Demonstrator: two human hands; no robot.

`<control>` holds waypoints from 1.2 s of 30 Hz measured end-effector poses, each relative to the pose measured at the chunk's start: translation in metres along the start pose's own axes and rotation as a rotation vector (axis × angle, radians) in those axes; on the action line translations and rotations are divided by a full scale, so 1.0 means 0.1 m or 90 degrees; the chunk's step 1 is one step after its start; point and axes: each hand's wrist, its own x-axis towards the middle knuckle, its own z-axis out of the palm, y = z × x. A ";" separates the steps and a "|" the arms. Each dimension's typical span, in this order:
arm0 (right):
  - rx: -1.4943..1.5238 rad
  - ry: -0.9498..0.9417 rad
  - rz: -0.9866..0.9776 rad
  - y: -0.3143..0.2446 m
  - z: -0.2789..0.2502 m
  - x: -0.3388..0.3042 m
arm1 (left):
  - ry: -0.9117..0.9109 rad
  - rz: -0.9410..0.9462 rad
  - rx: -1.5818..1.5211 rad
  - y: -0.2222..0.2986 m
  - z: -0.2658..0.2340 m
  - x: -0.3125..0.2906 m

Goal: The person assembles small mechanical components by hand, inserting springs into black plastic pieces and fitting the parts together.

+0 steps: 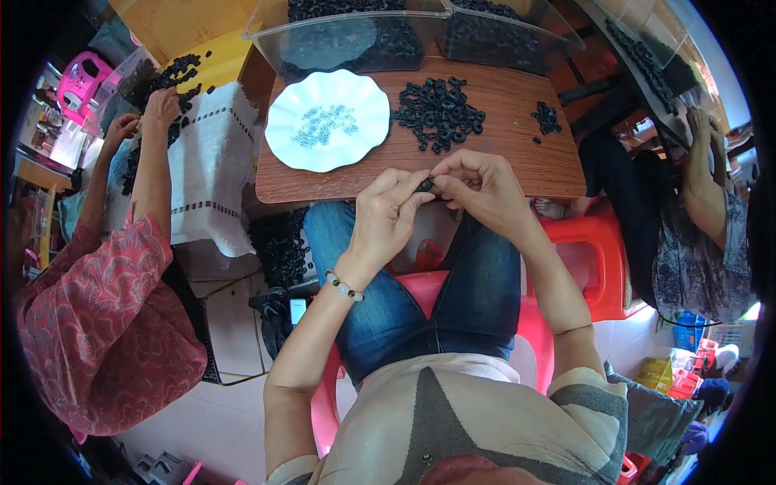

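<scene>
Just in front of the table's near edge, both my hands meet over my lap. My left hand [384, 212] pinches a small black ring-shaped part [426, 185] between thumb and fingers. From the other side my right hand [478, 187] closes its thumb and forefinger on the same part. Whether a second tiny piece is between the fingertips I cannot make out. Beyond my hands lies a heap of similar black parts [440, 113] on the brown table [356, 182]. A white scalloped plate [279, 121] to its left carries many tiny clear pieces [326, 126].
Clear plastic bins [347, 48] of black parts stand along the table's far side. A smaller black cluster [546, 118] lies at the right. One person in a red patterned shirt [113, 323] works at left, another [703, 242] at right. A red stool [594, 259] stands beside me.
</scene>
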 end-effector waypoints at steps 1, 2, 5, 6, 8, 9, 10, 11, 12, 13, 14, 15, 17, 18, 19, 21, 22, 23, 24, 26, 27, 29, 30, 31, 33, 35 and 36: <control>0.014 -0.011 0.018 -0.02 -0.01 0.00 | 0.000 -0.001 0.000 -0.01 0.00 0.00; 0.028 -0.022 0.037 -0.02 -0.01 0.00 | 0.006 -0.008 0.007 -0.01 0.00 0.00; 0.039 -0.028 0.020 0.01 -0.02 0.02 | 0.009 0.007 0.007 -0.03 0.00 0.01; 0.039 -0.028 0.020 0.00 -0.03 0.02 | 0.006 0.029 0.000 -0.03 0.00 0.01; 0.001 -0.032 0.028 -0.02 -0.03 0.01 | -0.004 0.029 0.003 -0.02 -0.02 0.01; 0.000 -0.033 0.028 0.00 -0.03 0.01 | -0.014 0.029 0.006 -0.02 -0.03 0.01; -0.011 -0.037 0.011 0.03 -0.03 0.02 | -0.014 0.029 0.006 -0.01 -0.03 0.01; -0.022 -0.042 -0.005 0.05 -0.03 0.02 | -0.014 0.026 -0.008 0.00 -0.03 0.01; -0.023 -0.042 -0.005 0.07 -0.03 0.02 | -0.014 0.023 -0.023 0.00 -0.03 0.01; -0.030 -0.038 -0.014 0.09 -0.03 0.03 | -0.014 0.023 -0.023 0.00 -0.02 0.01; -0.038 -0.035 -0.023 0.09 -0.03 0.03 | 0.000 0.010 -0.035 -0.01 0.00 0.00; -0.038 -0.035 -0.023 0.09 -0.03 0.03 | 0.014 -0.002 -0.046 -0.02 0.01 0.00; -0.084 -0.026 -0.035 0.07 -0.03 0.02 | 0.012 -0.004 -0.037 -0.01 0.00 0.00; -0.084 -0.025 -0.035 0.07 -0.03 0.02 | 0.010 -0.006 -0.028 0.00 0.00 0.00; -0.075 -0.024 -0.031 0.06 -0.03 0.02 | 0.009 -0.006 -0.028 -0.01 0.01 0.00; -0.065 -0.025 -0.027 0.05 -0.02 0.01 | 0.028 0.012 -0.014 -0.03 0.02 -0.01; -0.043 -0.015 -0.018 0.05 -0.01 0.02 | 0.028 0.011 -0.014 -0.04 0.01 -0.01; -0.022 -0.005 -0.009 0.05 -0.01 0.01 | 0.027 0.013 -0.002 -0.04 0.01 -0.01; -0.021 -0.005 -0.009 0.08 -0.02 0.01 | 0.026 0.014 0.010 -0.05 0.01 -0.01; -0.040 -0.032 -0.037 0.14 -0.03 0.02 | 0.019 0.001 -0.014 -0.05 0.01 -0.01; -0.040 -0.032 -0.036 0.14 -0.03 0.02 | 0.013 -0.011 -0.038 -0.05 0.01 -0.01; -0.024 -0.034 -0.041 0.13 -0.02 0.02 | 0.003 -0.011 -0.024 -0.05 0.00 -0.01; -0.024 -0.034 -0.040 0.12 -0.01 0.02 | -0.007 -0.010 -0.009 -0.05 -0.01 -0.01; -0.041 -0.030 -0.040 0.10 -0.01 0.02 | -0.007 -0.011 -0.009 -0.04 -0.01 -0.01; -0.060 -0.025 -0.040 0.10 -0.01 0.01 | -0.019 -0.022 -0.001 -0.03 -0.01 -0.01; -0.062 -0.039 -0.051 0.12 -0.03 0.01 | -0.034 0.006 0.004 -0.04 -0.03 0.00; -0.062 -0.039 -0.050 0.12 -0.03 0.00 | -0.049 0.035 0.010 -0.03 -0.04 0.00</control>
